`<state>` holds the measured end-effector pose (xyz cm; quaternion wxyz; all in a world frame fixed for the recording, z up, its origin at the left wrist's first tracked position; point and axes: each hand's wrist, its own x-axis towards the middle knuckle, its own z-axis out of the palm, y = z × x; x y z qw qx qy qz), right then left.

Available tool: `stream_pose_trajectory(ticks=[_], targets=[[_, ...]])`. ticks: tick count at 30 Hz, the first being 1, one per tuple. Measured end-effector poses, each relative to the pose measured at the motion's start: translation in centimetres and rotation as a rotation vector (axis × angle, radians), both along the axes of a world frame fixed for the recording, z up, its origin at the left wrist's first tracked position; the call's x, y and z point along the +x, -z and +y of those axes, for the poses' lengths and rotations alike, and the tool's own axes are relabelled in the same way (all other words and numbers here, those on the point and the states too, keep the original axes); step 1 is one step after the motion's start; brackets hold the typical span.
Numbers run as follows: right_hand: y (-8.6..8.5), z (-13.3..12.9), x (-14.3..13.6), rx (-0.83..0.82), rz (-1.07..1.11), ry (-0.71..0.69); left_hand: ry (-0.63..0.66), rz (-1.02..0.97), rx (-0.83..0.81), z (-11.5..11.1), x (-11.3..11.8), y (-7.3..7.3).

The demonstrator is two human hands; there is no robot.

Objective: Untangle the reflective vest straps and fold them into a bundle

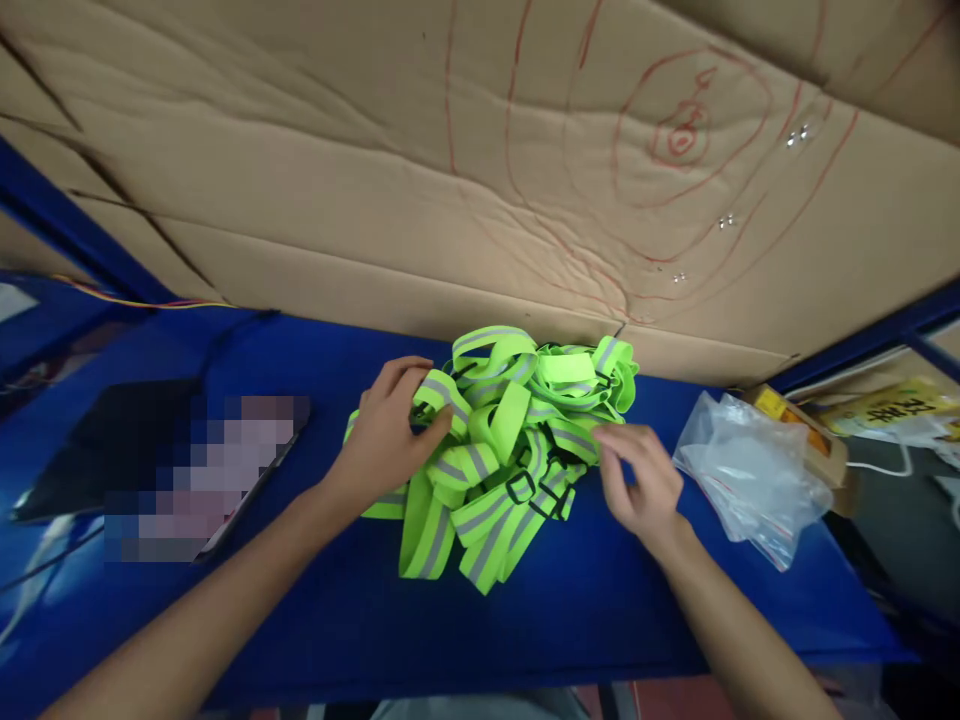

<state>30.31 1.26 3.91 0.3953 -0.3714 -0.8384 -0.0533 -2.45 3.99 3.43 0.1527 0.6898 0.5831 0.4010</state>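
Observation:
A tangled heap of neon yellow-green reflective straps with grey stripes lies on the blue table, against the cardboard. Black plastic buckles show among the loops near its front right. My left hand rests at the heap's left side, thumb and fingers apart around a loop of strap. At the right edge of the heap is my right hand, its thumb and fingertips curled close together by a strap. Whether anything is pinched there is hard to make out.
A cardboard panel with red drawn lines stands behind the blue table. Clear plastic bags and a small cardboard box lie right. At left are a phone-like object, partly pixelated, and a dark flat item.

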Motion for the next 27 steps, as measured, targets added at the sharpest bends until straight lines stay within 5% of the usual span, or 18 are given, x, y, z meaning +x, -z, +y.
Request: stream_pose_trajectory(ticks=[3, 7, 14, 19, 21, 24, 27], targets=[[-2.7, 3.1, 1.5, 0.017, -0.079, 0.127, 0.023, 0.087, -0.038, -0.6, 0.1, -0.3], [-5.6, 8.1, 2.3, -0.224, -0.451, 0.305, 0.028, 0.039, -0.104, -0.8, -0.4, 0.6], [-7.1, 10.6, 1.6, -0.528, -0.511, 0.35, -0.005, -0.038, -0.092, -0.9, -0.8, 2.0], [-9.5, 9.6, 2.7, -0.497, -0.342, 0.354, -0.048, -0.089, -0.035, -0.7, -1.0, 2.9], [-10.6, 9.1, 3.0, -0.483, -0.105, 0.332, -0.081, -0.099, 0.055, -0.9, -1.0, 2.7], [-12.0, 8.2, 2.8, -0.487, 0.375, 0.274, -0.087, -0.032, 0.271, -1.5, -0.2, 0.8], [-13.8, 7.4, 1.3, -0.516, 0.627, 0.222, 0.095, -0.007, 0.335, -1.8, 1.9, -2.5]])
